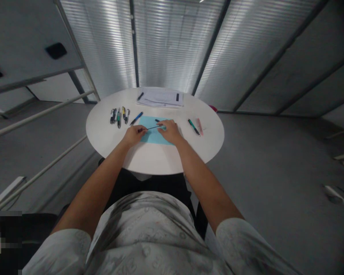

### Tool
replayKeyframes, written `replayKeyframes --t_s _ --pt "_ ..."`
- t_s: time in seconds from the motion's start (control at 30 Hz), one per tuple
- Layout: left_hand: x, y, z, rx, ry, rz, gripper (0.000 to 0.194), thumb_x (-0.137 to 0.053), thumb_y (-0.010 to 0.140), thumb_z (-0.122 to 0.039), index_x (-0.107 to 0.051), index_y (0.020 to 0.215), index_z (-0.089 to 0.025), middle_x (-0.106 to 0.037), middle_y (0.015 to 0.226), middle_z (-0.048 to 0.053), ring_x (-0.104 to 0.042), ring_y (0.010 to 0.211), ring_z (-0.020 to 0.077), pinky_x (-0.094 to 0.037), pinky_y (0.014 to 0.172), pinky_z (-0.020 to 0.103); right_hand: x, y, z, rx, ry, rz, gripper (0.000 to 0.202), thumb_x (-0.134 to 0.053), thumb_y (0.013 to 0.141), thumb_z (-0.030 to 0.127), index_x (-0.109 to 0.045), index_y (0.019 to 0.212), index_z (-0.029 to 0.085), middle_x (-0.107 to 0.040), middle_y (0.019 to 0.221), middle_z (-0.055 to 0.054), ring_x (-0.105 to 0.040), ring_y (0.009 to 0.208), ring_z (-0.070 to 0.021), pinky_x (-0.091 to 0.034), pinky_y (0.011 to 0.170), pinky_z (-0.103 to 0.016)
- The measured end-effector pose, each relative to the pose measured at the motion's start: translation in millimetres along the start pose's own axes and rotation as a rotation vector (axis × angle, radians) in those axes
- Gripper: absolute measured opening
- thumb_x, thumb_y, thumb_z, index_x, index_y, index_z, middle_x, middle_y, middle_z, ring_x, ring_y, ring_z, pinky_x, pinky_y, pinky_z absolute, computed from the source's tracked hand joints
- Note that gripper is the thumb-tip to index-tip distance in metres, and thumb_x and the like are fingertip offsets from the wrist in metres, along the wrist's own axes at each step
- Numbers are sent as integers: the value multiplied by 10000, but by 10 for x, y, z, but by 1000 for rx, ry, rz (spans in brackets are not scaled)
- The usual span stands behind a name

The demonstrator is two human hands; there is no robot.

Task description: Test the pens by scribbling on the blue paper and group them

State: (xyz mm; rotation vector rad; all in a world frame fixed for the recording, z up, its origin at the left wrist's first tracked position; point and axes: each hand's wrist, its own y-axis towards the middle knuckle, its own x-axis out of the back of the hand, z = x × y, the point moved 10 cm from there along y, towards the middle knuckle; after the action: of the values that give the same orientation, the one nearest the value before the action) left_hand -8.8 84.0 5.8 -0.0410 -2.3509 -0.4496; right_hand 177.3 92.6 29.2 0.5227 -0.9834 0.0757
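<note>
My left hand [134, 134] is closed on one end of a thin dark rod [152, 128], at the left edge of a light blue sheet [154, 138]. The rod's other end meets the fingers of my right hand [169, 131], which are also closed, over the sheet's right part. The rod looks like a pen refill, but it is too small to be sure. A small dark piece [157, 120] lies on the sheet near my right fingertips. Just beyond the sheet's left corner rests a blue pen [137, 118].
On the round white table [151, 160], several pens and markers [119, 117] lie at the left. A green pen [194, 127] and a pink item [200, 126] lie at the right. White papers [159, 97] with a dark pen are at the far edge.
</note>
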Motion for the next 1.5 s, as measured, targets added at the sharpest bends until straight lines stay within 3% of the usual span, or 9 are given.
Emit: replayKeyframes --t_s 0.17,0.37,0.5,0.77,0.9,1.1,1.3,1.5 --pt "4 -2 17 27 -21 -7 326 -605 855 -425 -797 910 -168 -726 745 56 -587 692 186 -404 629 287 -106 18 -29 -3 24 70 194 -617 991 303 -783 1087 274 -778 1123 -38 -602 1110 -256 -388 1034 -439" --pt "92 -6 80 80 -103 -104 278 -613 866 -401 -759 805 -173 -681 697 54 -542 642 173 -390 627 306 13 54 -165 -70 60 17 216 -618 998 303 -788 1126 267 -780 1138 -34 -624 1095 -237 -414 1023 -405" --pt "118 -5 87 80 -76 -123 279 -615 880 -394 -765 806 -171 -652 672 53 -531 645 175 -400 648 318 119 44 -253 -154 -31 -44 259 -588 1018 362 -799 1124 256 -757 1157 -74 -605 1144 -271 -412 1010 -425" --pt "-81 21 -73 -138 179 -30 302 -657 866 -388 -857 1008 -210 -669 856 85 -611 773 213 -511 836 360 71 -15 -252 -214 -234 11 297 -567 1022 416 -814 1122 283 -695 1189 -111 -548 1174 -314 -401 973 -459" --pt "-161 29 -49 -124 258 32 332 -618 901 -389 -856 1060 -220 -683 898 95 -620 765 219 -513 811 372 35 -27 -245 -213 -266 33 285 -580 1014 408 -813 1130 292 -682 1216 -115 -525 1198 -323 -403 986 -466" --pt "-138 22 -52 -68 236 47 308 -628 891 -343 -841 1081 -227 -718 867 83 -641 806 228 -505 802 346 19 -30 -256 -216 -253 34 261 -608 992 380 -807 1142 300 -678 1235 -111 -521 1209 -321 -408 1002 -471" --pt "1 10 33 31 -98 -54 262 -692 828 -289 -809 1040 -190 -631 684 20 -556 652 165 -456 680 308 112 -5 -357 -287 -105 -71 263 -593 962 296 -787 1139 292 -702 1184 -85 -589 1164 -285 -432 1006 -443" --pt "273 -7 357 251 -682 -345 90 -661 806 -180 -733 859 -167 -524 590 -28 -460 528 91 -349 526 217 355 -76 -835 -569 149 -322 321 -485 951 247 -768 1091 185 -760 1123 -113 -670 1059 -251 -485 931 -357"
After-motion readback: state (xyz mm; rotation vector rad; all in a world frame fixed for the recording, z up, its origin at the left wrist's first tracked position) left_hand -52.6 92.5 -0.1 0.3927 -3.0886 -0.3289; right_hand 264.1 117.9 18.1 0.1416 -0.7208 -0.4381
